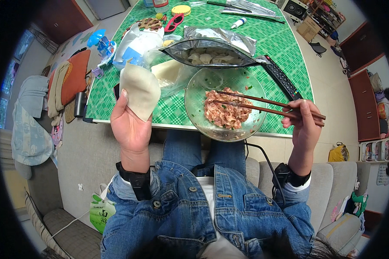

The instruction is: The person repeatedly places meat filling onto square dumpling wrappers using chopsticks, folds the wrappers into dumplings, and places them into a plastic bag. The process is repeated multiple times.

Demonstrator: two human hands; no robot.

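On the palm and fingers of my left hand (131, 129) rests a thin, pale dough wrapper (140, 89), its lower corner pointing towards my wrist. My right hand (303, 121) grips a pair of brown wooden chopsticks (265, 105). Their tips touch the raw minced meat filling (227, 111), which is flecked with green bits. It lies in a clear glass bowl (197, 123) at the table's near edge. Behind the wrapper, a stack of more wrappers (167, 71) sits in a clear plastic bag. An open silver foil bag (210, 42) beyond the bowl holds several folded dumplings (210, 57).
A black remote control (282, 77) lies right of the bowl on the green checked tablecloth (168, 115). Pink sunglasses (174, 22), a yellow lid (181, 10), a small white bottle (239, 23) and blue plastic toys (103, 45) are farther off. A black cable (262, 150) hangs near my right forearm.
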